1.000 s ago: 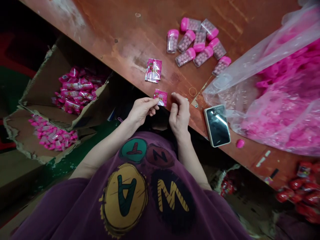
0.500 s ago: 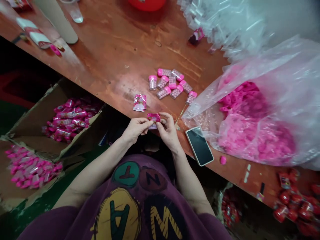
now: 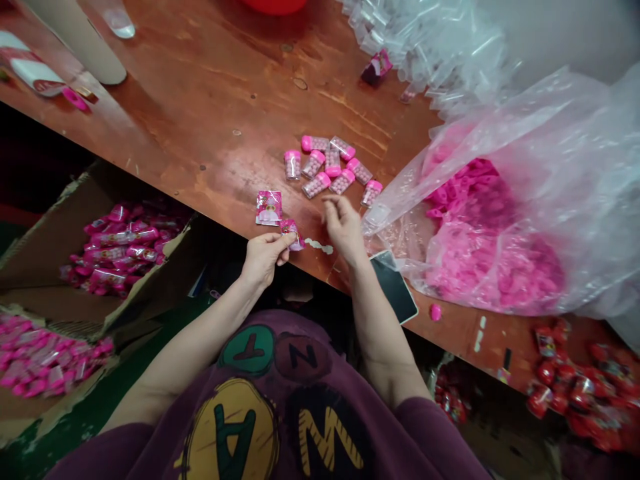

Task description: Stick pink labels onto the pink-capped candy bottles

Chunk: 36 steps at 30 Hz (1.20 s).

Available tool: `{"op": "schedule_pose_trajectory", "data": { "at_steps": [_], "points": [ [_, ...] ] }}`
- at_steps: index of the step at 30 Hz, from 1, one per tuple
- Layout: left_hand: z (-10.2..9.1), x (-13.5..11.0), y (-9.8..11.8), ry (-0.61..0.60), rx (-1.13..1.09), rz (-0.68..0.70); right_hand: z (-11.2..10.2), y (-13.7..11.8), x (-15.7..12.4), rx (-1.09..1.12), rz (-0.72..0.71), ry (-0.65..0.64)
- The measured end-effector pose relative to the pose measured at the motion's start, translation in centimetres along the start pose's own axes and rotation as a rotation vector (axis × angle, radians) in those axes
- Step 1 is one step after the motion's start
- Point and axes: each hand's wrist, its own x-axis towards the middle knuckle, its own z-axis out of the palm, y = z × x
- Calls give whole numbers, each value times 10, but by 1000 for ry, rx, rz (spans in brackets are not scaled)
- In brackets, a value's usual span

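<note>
Between the thumb and fingers of my left hand (image 3: pixel 264 257) is a small pink printed wrapper (image 3: pixel 291 232) at the table's front edge. Just beyond it lies a short stack of similar pink wrappers (image 3: pixel 269 207). My right hand (image 3: pixel 345 230) is off the wrapper, over the table just in front of several small clear bottles (image 3: pixel 317 185) with pink caps and pale beads inside. Its fingers are bent and a little apart, and nothing shows in them.
A clear plastic bag (image 3: pixel 400 207) of pink pieces lies at right, partly over a phone (image 3: pixel 393 287). Clear plastic tubes (image 3: pixel 450 53) are heaped behind. An open carton (image 3: pixel 173 250) of pink packs stands at lower left. Red packs (image 3: pixel 560 373) lie far right.
My right hand has let go of the wrapper and moved up and right toward the bottles. My left hand keeps the wrapper. The view has shifted slightly.
</note>
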Motion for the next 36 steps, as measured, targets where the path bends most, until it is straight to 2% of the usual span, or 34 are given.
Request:
{"op": "schedule_pose_trajectory", "data": {
  "at_steps": [2, 3, 6, 9, 12, 15, 17, 18, 22, 24, 28, 32, 36],
  "points": [
    [0, 1, 0, 8, 7, -18, -6, 2, 29, -167, -26, 167],
    [0, 1, 1, 13, 12, -32, -6, 1, 43, -263, -20, 201],
    [-3, 0, 4, 25, 1, -71, 7, -7, 68, -532, 55, 150],
    [-10, -6, 10, 19, -75, -68, 25, -14, 69, -627, 79, 86],
    [-18, -14, 18, 26, -148, -65, 31, -8, 53, -599, 40, 43],
    [-24, -22, 23, 60, -177, -118, 28, 6, 27, -439, -86, 24],
    [-27, -28, 24, 62, -191, -145, 27, 10, 3, -224, -150, 37],
    [-28, -30, 24, 49, -200, -151, 27, 11, -10, -88, -139, 38],
    [-28, -41, 20, -20, -201, -136, 35, -3, -61, 476, 135, -96],
    [-26, -46, 16, -23, -154, -136, 40, -12, -78, 627, 237, -155],
    [-25, -53, 7, -31, -60, -152, 42, -20, -92, 630, 225, -127],
    [-27, -57, 6, -74, -31, -180, 39, -14, -97, 600, 209, -143],
    [-30, -58, 9, -52, 38, -145, 38, -6, -99, 599, 234, -188]
  ]
}}
